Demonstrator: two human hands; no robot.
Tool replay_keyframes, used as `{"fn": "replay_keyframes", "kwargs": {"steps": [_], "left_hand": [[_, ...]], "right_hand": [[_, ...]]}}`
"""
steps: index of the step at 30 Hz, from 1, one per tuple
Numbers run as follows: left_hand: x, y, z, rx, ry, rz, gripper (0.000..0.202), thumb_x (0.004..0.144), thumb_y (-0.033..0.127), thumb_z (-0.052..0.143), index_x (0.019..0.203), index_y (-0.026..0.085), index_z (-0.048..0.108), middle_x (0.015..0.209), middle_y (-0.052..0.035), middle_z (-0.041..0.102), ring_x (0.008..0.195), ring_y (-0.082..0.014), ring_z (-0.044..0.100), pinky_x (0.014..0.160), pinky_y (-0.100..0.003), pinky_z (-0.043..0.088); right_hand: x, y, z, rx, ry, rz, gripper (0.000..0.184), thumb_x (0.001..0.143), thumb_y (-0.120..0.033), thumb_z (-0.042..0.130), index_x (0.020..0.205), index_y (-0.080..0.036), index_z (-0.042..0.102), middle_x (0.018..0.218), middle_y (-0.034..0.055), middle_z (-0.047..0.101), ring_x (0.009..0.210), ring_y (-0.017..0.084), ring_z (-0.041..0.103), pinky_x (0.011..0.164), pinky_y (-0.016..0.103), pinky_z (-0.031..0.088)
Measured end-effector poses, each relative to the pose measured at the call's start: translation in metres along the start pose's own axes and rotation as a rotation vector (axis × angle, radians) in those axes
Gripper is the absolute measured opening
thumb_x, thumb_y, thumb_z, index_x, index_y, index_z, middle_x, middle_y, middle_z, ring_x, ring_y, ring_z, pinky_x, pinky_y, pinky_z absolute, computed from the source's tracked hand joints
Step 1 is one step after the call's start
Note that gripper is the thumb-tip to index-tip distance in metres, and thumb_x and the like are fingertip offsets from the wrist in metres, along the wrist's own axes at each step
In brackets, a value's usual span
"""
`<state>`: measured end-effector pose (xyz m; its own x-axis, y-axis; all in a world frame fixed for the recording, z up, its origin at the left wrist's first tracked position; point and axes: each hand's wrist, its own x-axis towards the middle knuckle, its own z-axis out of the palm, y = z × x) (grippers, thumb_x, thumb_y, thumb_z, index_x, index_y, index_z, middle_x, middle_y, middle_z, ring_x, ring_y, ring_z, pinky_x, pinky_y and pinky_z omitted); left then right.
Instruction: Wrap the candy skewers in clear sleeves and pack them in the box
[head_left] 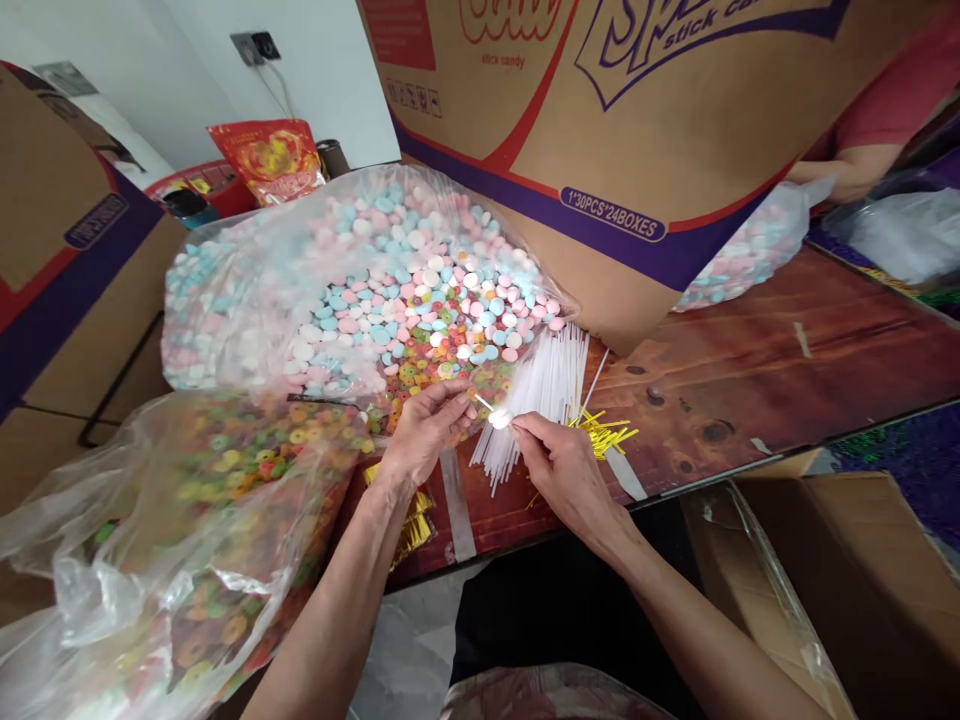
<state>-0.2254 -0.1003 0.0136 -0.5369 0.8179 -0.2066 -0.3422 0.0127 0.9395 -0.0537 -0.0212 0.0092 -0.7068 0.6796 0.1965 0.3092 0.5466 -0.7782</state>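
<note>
My left hand (427, 430) is closed in a pinch on a thin white stick (484, 403), just below a pile of pastel disc candies (420, 290) and coloured ring candies (435, 365). My right hand (559, 470) pinches a white round candy (499, 419) at the stick's tip. Both hands meet over a bundle of white sticks (536, 400) lying on the brown wooden table (750, 370). Gold twist ties (604, 433) lie to the right of my right hand.
A clear plastic bag (225, 290) holds the pastel candies; another bag of ring candies (202, 520) sags at the left. A large cardboard candy carton (637, 130) stands behind. An open box (847, 580) is at lower right. Another person's arm (847, 175) shows at the far right.
</note>
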Motion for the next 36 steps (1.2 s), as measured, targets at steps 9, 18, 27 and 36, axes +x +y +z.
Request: {"fn": "replay_keyframes", "kwargs": {"steps": [9, 18, 27, 36], "left_hand": [[0.002, -0.009, 0.001, 0.187, -0.074, 0.097, 0.029, 0.070, 0.037, 0.083, 0.092, 0.019, 0.078, 0.083, -0.0042, 0.075, 0.069, -0.0129, 0.065, 0.072, -0.028, 0.055], [-0.009, 0.000, 0.016, 0.057, -0.041, -0.072, 0.035, 0.069, 0.040, 0.083, 0.097, 0.021, 0.079, 0.098, -0.0079, 0.077, 0.084, -0.0181, 0.074, 0.080, -0.028, 0.056], [-0.007, -0.011, 0.018, 0.062, 0.073, -0.101, 0.043, 0.059, 0.044, 0.088, 0.095, 0.020, 0.080, 0.085, -0.0058, 0.077, 0.079, -0.0148, 0.071, 0.071, -0.022, 0.055], [-0.007, -0.015, 0.020, 0.008, 0.058, -0.184, 0.039, 0.056, 0.040, 0.091, 0.088, 0.019, 0.081, 0.091, -0.0052, 0.077, 0.073, -0.0099, 0.067, 0.070, -0.019, 0.054]], "right_hand": [[-0.004, 0.016, -0.011, -0.064, -0.037, -0.079, 0.028, 0.096, -0.026, 0.046, 0.081, -0.020, 0.069, 0.070, 0.0018, 0.066, 0.062, 0.014, 0.055, 0.063, 0.023, 0.040], [-0.010, 0.019, -0.010, 0.051, 0.045, -0.004, 0.030, 0.097, -0.030, 0.048, 0.084, -0.019, 0.072, 0.069, 0.0006, 0.066, 0.060, 0.013, 0.055, 0.061, 0.022, 0.042], [-0.013, 0.022, -0.013, -0.052, 0.020, -0.060, 0.028, 0.097, -0.024, 0.047, 0.082, -0.018, 0.070, 0.076, 0.0027, 0.070, 0.067, 0.014, 0.060, 0.067, 0.023, 0.042], [-0.011, 0.024, -0.014, -0.037, 0.012, -0.157, 0.027, 0.098, -0.026, 0.048, 0.079, -0.019, 0.067, 0.072, 0.0023, 0.067, 0.063, 0.014, 0.058, 0.063, 0.023, 0.040]]}}
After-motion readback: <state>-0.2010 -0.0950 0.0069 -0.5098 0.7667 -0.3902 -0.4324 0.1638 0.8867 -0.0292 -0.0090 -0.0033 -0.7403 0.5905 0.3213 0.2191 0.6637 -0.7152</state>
